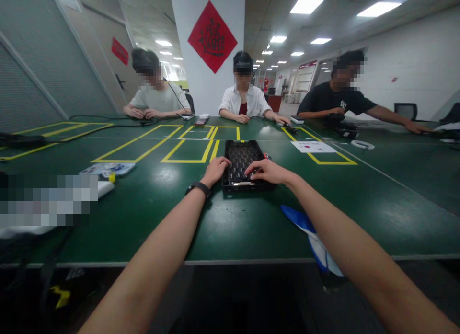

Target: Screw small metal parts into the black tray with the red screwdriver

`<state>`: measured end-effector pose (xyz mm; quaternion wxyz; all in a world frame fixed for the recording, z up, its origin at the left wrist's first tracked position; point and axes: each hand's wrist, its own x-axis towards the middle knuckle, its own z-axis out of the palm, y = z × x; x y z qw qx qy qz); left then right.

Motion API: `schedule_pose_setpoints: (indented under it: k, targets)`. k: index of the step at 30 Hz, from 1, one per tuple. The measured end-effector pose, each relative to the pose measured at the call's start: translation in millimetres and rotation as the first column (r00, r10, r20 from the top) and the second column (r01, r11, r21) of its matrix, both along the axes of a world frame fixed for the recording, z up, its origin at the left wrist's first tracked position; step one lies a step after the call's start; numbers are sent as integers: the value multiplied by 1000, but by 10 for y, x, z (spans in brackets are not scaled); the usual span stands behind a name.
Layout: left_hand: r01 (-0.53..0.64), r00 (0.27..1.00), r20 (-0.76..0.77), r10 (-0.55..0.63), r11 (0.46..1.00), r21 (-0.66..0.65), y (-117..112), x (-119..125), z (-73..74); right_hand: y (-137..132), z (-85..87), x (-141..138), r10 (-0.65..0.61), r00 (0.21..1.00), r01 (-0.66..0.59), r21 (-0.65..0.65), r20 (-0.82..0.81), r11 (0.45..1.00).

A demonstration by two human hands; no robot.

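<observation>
A black plastic tray (240,184) with rows of small pockets lies on the green table in front of me. My left hand (216,170), a dark band on its wrist, holds the tray's left rim with its fingers bent over the edge. Over the tray's right near part is my right hand (268,171). Its thumb and fingers come close together at the pockets, and whatever is between them is too small to make out. A small red and blue item (267,156) shows at the tray's right side, partly covered by my right hand.
Yellow tape outlines (187,160) mark the green table (230,228). A blue and white flat item (312,233) hangs over the near edge beside my right forearm. A printed sheet (312,147) and a white ring (362,144) lie right. Three people sit across the table.
</observation>
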<state>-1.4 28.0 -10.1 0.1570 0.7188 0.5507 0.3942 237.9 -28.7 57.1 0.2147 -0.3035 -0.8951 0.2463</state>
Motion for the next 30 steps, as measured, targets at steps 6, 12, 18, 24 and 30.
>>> schedule_pose_setpoints:
  k: [6,12,18,24,30]
  targets:
    - [-7,1000,2,7,1000,-16,-25,3,24,54,41,245,-771,632,730,276,77,626]
    - [-35,999,9,35,999,-1,-47,10,24,137,-103,378,-783,440,806,192,439,560]
    - [-40,999,-1,40,999,-9,-69,20,45,247,-196,365,-770,509,789,149,385,596]
    - [-47,999,-10,47,999,-21,-78,19,65,320,-143,373,-816,552,814,100,171,572]
    - [-88,995,-55,87,996,-11,-173,20,134,130,-2,-24,-557,535,370,-417,-635,830]
